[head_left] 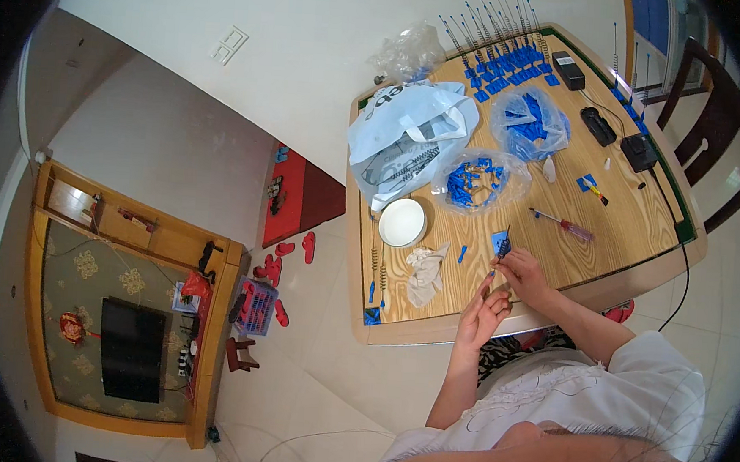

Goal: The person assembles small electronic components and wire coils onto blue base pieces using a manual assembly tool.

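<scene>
1. A small blue part (501, 242) with a thin dark spring-like tip is pinched in the fingertips of the right hand (522, 272), just above the near edge of the table (432, 328), lifted close for fine work.
2. The left hand (484, 312) is held beside it, fingers loosely curled and pointing up at the part; whether anything is gripped cannot be told.
3. A red-handled screwdriver (563, 225) is laid just beyond the right hand, kept within easy reach.
4. Loose blue parts are gathered in two clear bags (481, 180) at the middle of the table, so nothing scatters.
5. Finished-looking blue pieces with thin antennas (500, 44) are lined up in rows along the far edge, out of the working space.
6. A white bowl (403, 222) and a crumpled cloth (425, 270) are seen toward the left edge, near a white carrier bag (406, 127).
7. Black boxes (598, 125) with a cable are set along the right edge.
</scene>
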`<action>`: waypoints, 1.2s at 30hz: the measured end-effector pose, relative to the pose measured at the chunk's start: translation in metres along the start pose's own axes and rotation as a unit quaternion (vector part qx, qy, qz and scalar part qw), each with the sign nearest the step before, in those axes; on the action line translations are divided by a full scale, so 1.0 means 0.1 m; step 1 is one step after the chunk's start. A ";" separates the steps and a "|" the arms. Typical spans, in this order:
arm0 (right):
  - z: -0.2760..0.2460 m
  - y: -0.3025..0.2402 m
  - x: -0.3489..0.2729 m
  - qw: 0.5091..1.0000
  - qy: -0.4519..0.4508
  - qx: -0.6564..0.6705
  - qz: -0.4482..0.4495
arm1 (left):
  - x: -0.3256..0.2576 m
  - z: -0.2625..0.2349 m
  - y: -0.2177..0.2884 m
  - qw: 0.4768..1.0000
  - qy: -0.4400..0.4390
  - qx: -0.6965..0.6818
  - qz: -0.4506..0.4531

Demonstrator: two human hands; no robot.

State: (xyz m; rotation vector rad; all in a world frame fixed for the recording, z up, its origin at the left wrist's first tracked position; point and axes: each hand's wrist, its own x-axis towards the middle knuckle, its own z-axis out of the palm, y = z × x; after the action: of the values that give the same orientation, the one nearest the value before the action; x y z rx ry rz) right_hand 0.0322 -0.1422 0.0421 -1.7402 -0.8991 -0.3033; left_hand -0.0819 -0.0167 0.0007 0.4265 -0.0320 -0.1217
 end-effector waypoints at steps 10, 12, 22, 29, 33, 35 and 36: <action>0.02 0.02 0.00 1.000 0.014 -0.004 -0.003 | 0.00 0.00 0.00 1.000 0.000 -0.003 0.000; 0.02 0.02 -0.01 1.000 0.012 -0.009 -0.014 | 0.00 0.00 0.00 1.000 -0.002 -0.004 -0.002; 0.01 0.01 -0.01 1.000 -0.001 -0.004 -0.002 | 0.00 0.02 0.00 1.000 -0.002 -0.007 -0.001; 0.02 0.03 -0.02 1.000 -0.004 -0.001 0.000 | 0.00 0.00 -0.01 1.000 0.004 -0.003 -0.004; 0.01 0.00 0.00 1.000 -0.003 0.001 -0.003 | -0.01 0.01 0.00 1.000 0.000 -0.002 -0.003; 0.01 0.01 -0.01 1.000 -0.002 0.005 -0.002 | 0.00 0.01 -0.01 1.000 -0.001 -0.005 -0.003; 0.01 0.02 -0.01 1.000 -0.001 0.010 -0.002 | 0.00 0.01 -0.01 1.000 -0.001 -0.004 -0.003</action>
State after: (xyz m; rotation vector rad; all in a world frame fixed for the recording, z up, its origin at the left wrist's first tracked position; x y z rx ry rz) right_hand 0.0324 -0.1419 0.0397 -1.7217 -0.9037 -0.2947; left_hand -0.0824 -0.0176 0.0013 0.4182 -0.0316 -0.1290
